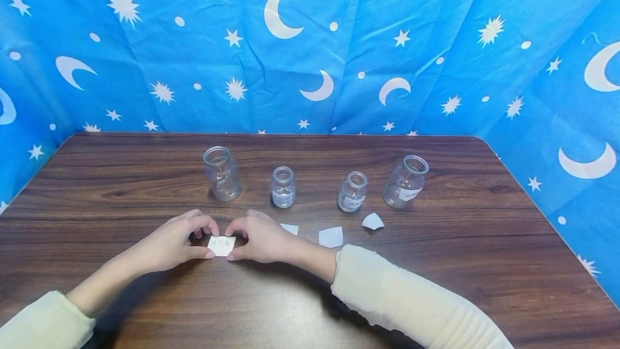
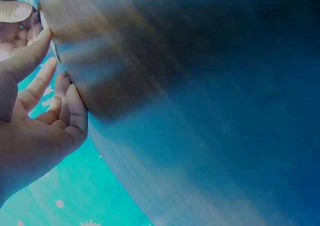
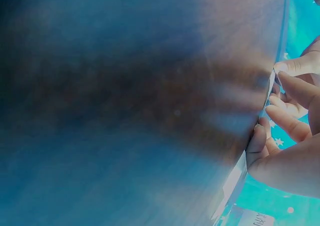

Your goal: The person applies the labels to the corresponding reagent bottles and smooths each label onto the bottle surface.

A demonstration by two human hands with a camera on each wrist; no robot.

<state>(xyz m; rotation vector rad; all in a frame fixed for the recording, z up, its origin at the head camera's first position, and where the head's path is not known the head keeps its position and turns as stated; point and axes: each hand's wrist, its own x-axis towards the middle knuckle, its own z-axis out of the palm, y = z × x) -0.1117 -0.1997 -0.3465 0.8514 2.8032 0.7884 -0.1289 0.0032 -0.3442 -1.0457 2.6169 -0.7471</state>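
Between my two hands is a small white label with dark handwritten characters, just above or on the brown table. My left hand holds its left edge, thumb at the near corner and a fingertip at the far one. On the opposite edge, my right hand grips it the same way. In the right wrist view the label appears as a thin pale strip at the fingertips. Beyond the left hand stands a large clear glass jar with no label visible on it.
Farther right stand two small glass jars, the left one and the right one, and a larger jar, each bearing a white written label. White paper pieces lie before them, one partly behind my right hand. A blue curtain hangs behind the table.
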